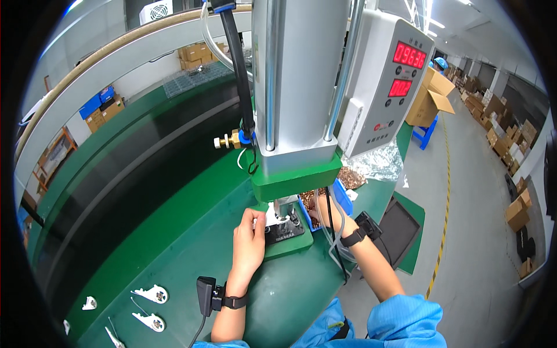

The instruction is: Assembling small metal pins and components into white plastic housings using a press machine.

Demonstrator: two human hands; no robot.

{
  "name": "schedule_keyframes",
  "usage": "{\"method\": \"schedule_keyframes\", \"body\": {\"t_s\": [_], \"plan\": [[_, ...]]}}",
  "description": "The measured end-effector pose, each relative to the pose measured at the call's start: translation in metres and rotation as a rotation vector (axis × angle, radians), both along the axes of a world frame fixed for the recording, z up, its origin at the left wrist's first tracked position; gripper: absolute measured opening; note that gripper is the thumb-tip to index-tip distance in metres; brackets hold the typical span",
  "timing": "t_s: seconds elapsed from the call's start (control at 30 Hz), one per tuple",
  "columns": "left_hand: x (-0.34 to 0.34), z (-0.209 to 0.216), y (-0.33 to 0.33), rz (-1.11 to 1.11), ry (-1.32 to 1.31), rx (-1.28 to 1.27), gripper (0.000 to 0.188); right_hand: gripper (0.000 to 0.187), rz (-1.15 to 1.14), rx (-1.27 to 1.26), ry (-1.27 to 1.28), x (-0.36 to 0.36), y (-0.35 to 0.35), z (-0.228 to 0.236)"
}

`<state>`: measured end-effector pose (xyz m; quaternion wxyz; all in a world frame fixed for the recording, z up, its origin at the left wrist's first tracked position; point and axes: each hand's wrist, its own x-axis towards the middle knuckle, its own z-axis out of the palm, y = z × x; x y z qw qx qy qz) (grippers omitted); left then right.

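At the green press [296,182], my left hand [248,240] is closed, its thumb and fingers pinched at the edge of a white plastic part [270,216]. That part sits over the black fixture plate [284,231], beneath the press's metal tip. My right hand [326,213] reaches into a blue bin [343,200] of small copper-coloured pieces [310,200], to the right of the press. Its fingers curl down among the pieces; their tips are partly hidden, so what they hold cannot be made out.
Several white plastic parts [154,294] with thin wires lie at the lower left of the green table [203,261]. Clear hoses [336,238] hang near my right wrist. A counter box [386,87] stands beside the press cylinder [301,69]. A plastic bag [380,162] lies behind the bin.
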<state>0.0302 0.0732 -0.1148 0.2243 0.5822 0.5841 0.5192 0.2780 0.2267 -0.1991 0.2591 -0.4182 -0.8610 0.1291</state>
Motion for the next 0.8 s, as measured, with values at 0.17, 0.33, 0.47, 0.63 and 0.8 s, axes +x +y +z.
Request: {"method": "schedule_keyframes", "body": {"t_s": [0.17,0.33,0.47,0.63,0.8], "plan": [[0.006,-0.004,0.003,0.024,-0.039,-0.014,0.018,0.013,0.026,0.004,0.059,0.001,0.002,-0.010],[0.004,-0.010,0.009,-0.021,-0.358,0.043,0.022,0.013,0.043,0.067,0.101,-0.001,0.003,-0.019],[-0.056,-0.010,0.026,0.113,-0.574,0.260,0.035,0.018,-0.022,0.164,0.080,0.003,-0.006,-0.009],[-0.232,-0.054,-0.003,0.599,0.299,-0.182,0.056,0.016,-0.073,0.074,0.028,-0.013,-0.013,0.021],[-0.269,-0.054,-0.134,0.444,0.901,-0.806,0.043,0.011,-0.101,0.051,0.111,0.007,-0.008,0.014]]}}
